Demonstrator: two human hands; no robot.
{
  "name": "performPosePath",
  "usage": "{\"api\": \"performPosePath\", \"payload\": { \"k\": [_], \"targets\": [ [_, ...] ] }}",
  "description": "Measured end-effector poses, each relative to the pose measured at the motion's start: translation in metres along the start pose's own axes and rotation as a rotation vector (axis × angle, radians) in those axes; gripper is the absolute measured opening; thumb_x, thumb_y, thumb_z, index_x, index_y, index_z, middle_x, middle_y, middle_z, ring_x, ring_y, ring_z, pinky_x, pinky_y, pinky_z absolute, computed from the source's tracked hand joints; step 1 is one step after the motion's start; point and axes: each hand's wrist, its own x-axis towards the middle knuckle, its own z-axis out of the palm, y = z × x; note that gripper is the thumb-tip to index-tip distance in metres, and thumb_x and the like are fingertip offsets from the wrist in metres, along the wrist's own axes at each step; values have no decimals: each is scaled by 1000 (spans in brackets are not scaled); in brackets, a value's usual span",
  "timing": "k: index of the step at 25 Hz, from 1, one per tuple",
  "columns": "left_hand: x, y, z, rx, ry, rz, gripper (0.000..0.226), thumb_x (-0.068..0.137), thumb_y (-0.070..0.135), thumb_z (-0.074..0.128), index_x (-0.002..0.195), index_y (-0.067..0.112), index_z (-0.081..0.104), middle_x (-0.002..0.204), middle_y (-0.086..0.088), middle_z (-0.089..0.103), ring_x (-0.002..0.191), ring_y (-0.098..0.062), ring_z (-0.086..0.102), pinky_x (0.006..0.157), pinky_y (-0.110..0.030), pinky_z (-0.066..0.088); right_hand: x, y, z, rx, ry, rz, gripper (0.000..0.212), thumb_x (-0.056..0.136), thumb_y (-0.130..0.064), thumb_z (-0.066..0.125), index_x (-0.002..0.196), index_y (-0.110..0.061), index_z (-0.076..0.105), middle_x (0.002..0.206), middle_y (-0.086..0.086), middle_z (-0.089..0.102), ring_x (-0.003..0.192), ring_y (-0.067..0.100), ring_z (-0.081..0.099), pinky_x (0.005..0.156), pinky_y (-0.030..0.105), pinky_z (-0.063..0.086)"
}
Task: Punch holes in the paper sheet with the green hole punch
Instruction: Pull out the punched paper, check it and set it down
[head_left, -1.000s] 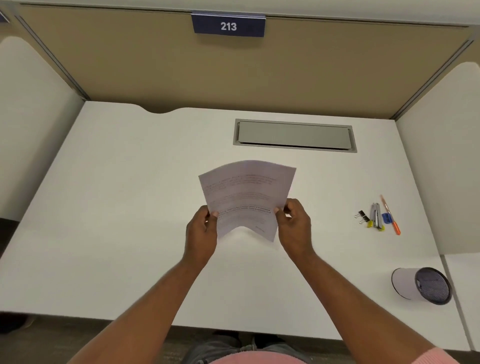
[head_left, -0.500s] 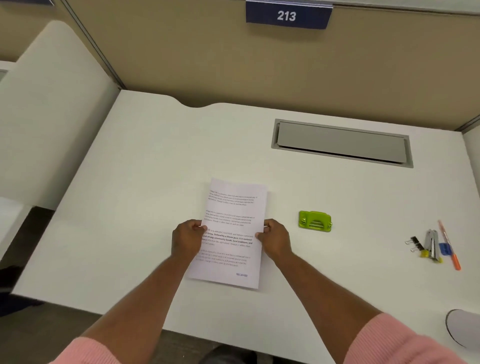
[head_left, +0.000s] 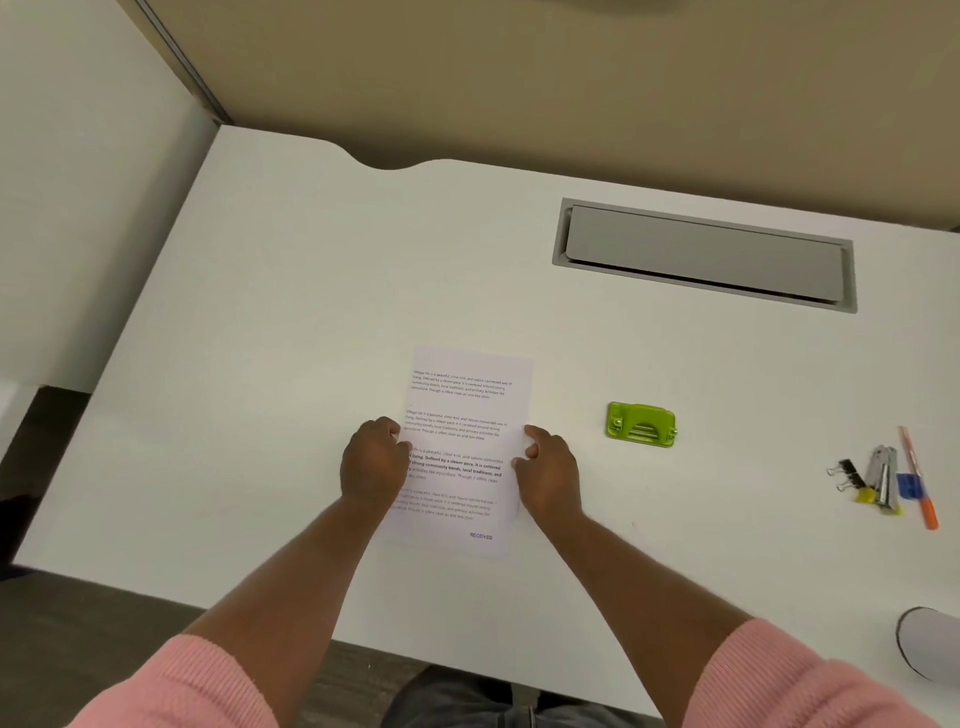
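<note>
The paper sheet (head_left: 467, 415) lies flat on the white surface (head_left: 260, 338), printed side up, its long edges running away from the person and a blue "RECEIVED" stamp (head_left: 480, 535) near its close right corner. The left hand (head_left: 373, 460) rests on the sheet's left edge about halfway along, its fingers (head_left: 387, 427) curled under so the knuckles face up — whether they pinch the paper or only press on it cannot be told. The right hand (head_left: 549, 470) sits at the right edge, fingers (head_left: 535, 434) loosely bent with the tips touching the paper's margin; they do not wrap around anything. Pink sleeves (head_left: 810, 680) cover both upper forearms.

The green hole punch (head_left: 641, 424) stands on the surface to the right of the sheet, apart from it and from the right hand — nothing touches it. Further right lies a small cluster: black binder clips (head_left: 844, 474), a metal stapler (head_left: 883, 480), a blue item (head_left: 909, 486) and an orange pen (head_left: 918, 475). A grey cable hatch (head_left: 704, 254) is set into the surface beyond the punch.
</note>
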Motion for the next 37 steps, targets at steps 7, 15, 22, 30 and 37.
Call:
{"api": "performPosePath", "payload": {
  "k": [7, 15, 22, 30, 37],
  "targets": [
    [-21, 20, 3, 58, 47, 45, 33, 91, 21, 61, 123, 14, 62, 122, -7, 62, 111, -28, 62, 94, -41, 51, -8, 15, -18, 3, -48, -90, 42, 91, -9, 62, 131, -18, 62, 101, -2, 60, 93, 15, 60, 88, 25, 46],
    [-106, 78, 70, 10, -93, 480, 33, 91, 18, 62, 123, 20, 63, 126, 5, 63, 117, -18, 60, 95, -33, 48, -52, 100, -94, -2, 149, -213, 31, 95, -6, 56, 122, -17, 67, 114, -5, 63, 107, 12, 62, 95, 29, 50],
    [-158, 105, 152, 371, -316, 761, 63, 91, 37, 60, 147, 17, 41, 155, -2, 38, 141, -22, 36, 113, -36, 32, -71, 176, -151, -268, 145, -144, 50, 97, -6, 47, 146, -12, 49, 151, 3, 46, 141, 20, 40, 114, 25, 30],
    [-170, 94, 176, 537, -323, 829, 71, 99, 36, 40, 158, 13, 8, 167, -5, -3, 154, -22, -2, 124, -39, 7, -45, 174, -121, -709, -58, -383, 72, 105, -47, 28, 160, -11, -2, 168, 7, -11, 156, 23, -9, 125, 52, -1],
    [-179, 76, 178, 591, -310, 916, 70, 102, 43, 28, 158, 15, -4, 165, -2, -12, 153, -21, -13, 125, -42, 1, -69, 215, -123, -843, -92, -598, 75, 104, -56, 20, 160, -11, -1, 169, 7, -7, 156, 21, -8, 125, 54, 6]
  ]
}}
